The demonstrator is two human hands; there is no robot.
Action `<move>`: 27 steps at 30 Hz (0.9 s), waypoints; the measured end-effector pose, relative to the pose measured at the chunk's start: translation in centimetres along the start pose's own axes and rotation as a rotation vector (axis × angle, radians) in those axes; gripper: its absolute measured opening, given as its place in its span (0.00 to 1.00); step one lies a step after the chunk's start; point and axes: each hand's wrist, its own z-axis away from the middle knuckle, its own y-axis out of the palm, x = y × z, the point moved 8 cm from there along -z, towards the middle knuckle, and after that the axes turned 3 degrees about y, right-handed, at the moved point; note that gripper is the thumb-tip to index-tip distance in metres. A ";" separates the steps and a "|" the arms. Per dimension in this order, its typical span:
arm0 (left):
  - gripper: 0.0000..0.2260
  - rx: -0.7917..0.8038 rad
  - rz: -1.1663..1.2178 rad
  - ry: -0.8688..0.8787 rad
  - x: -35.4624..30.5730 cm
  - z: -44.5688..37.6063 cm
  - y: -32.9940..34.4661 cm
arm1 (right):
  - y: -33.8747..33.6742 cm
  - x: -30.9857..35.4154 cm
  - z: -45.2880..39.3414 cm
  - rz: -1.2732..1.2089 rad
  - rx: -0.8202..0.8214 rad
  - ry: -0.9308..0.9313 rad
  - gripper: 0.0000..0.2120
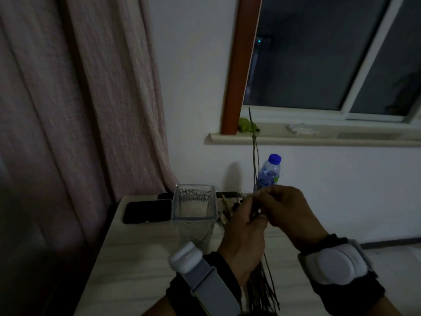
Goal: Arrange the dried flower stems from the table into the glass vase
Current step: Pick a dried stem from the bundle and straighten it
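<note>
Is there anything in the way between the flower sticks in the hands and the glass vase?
Nothing visible blocks the way. The left hand grips the stems, and the right hand pinches them. The glass vase stands just left of the hands with its top open. The water bottle is behind, off the path.

Dim room, pale and dark tones
Clear ribbed vase [193, 208], blue-capped bottle [270, 172], black case [147, 211] at the pale wood-grain table's [136, 258] far edge, pink curtain [79, 99].

No legible text anywhere.
</note>
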 end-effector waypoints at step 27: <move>0.08 -0.174 0.020 0.042 -13.4 -2.8 -14.9 | 7.8 14.1 -3.5 -0.090 0.168 -0.274 0.08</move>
